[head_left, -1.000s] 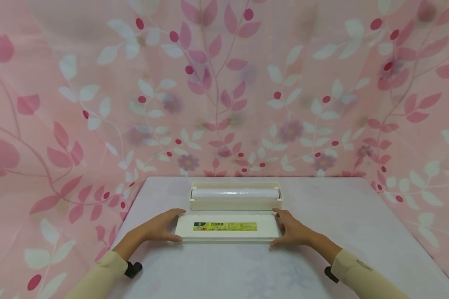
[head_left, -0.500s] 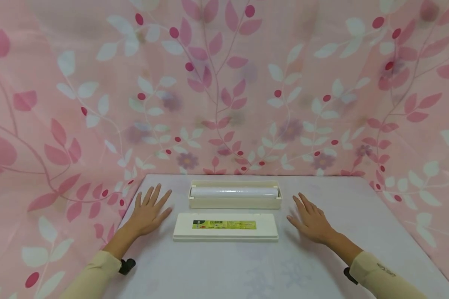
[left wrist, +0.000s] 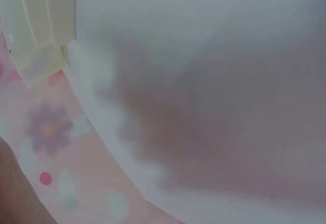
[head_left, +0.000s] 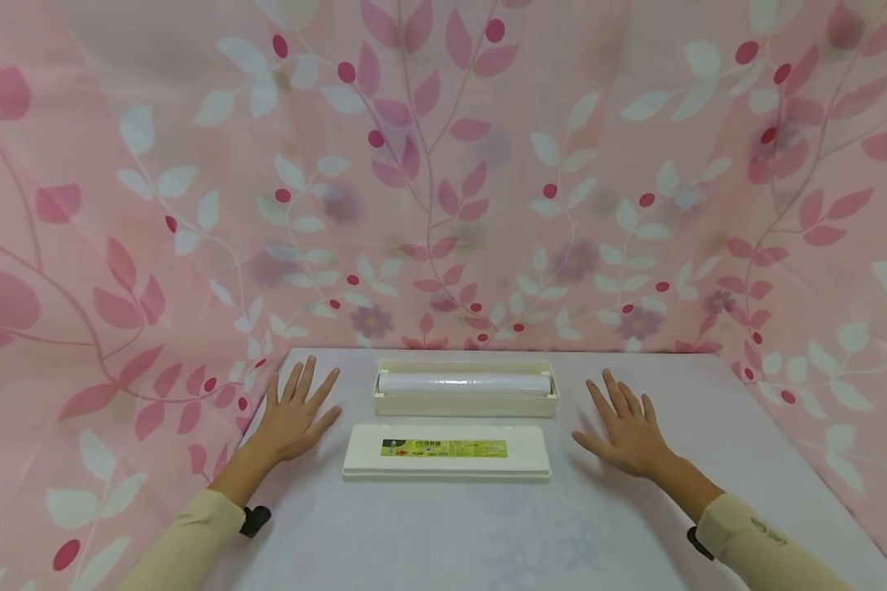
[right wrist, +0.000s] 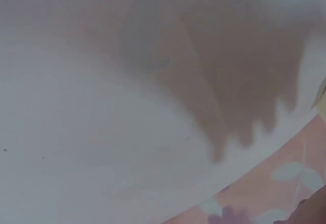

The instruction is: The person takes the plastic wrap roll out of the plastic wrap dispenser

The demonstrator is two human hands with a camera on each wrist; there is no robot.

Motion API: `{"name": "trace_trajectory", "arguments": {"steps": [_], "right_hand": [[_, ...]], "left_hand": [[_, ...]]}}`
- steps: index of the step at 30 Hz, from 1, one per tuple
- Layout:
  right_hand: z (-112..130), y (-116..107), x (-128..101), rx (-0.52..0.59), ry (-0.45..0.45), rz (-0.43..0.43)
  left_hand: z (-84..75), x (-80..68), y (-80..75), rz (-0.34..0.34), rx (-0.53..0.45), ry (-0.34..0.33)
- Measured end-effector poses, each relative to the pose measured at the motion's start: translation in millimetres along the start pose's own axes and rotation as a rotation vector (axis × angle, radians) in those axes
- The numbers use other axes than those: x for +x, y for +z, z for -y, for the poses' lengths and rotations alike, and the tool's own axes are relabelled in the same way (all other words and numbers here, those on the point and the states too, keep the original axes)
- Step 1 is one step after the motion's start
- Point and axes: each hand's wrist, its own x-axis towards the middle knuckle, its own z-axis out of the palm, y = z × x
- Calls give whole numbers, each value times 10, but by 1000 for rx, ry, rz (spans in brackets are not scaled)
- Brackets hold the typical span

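Note:
A cream tray [head_left: 464, 402] holding a roll of clear film [head_left: 464, 382] stands at the back middle of the table [head_left: 443, 533]. In front of it lies its flat cream lid [head_left: 447, 451] with a green and yellow label. My left hand [head_left: 292, 415] lies flat on the table, fingers spread, to the left of the lid and apart from it. To the right of the lid my right hand [head_left: 627, 428] lies flat in the same way, holding nothing. Both wrist views are blurred; the left wrist one shows a corner of the tray [left wrist: 35, 30].
A pink curtain [head_left: 443, 164] with a leaf and berry pattern hangs close behind the table and drapes down its left and right sides. The tabletop is white with a faint pattern. Both forearms wear cream sleeves [head_left: 192, 542].
Both hands let go of the ends of the lid, moved outward to either side and now rest flat on the table. The lid has stayed in place.

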Motion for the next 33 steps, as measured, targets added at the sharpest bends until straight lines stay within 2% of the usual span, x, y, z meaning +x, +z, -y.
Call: {"name": "trace_trajectory", "arguments": {"steps": [5, 12, 19, 25, 27, 30, 33], "right_hand": [[-2, -43, 26, -30, -40, -63], [-64, -87, 116, -93, -94, -116], [-4, -100, 222, -44, -84, -65], [79, -118, 312, -36, -149, -73], [88, -108, 343, -34, -155, -86], [103, -101, 382, -35, -158, -102], [136, -105, 419, -33, -159, -103]], "left_hand": [[-4, 32, 0, -12, 25, 7], [-23, 175, -11, -96, 14, 19], [-73, 288, -30, -62, 114, 58], [-105, 353, 29, -33, 122, 39], [-146, 379, 43, -22, 91, 40], [-208, 421, 75, -26, 48, 79], [-260, 465, 77, -73, 14, 164]]}}
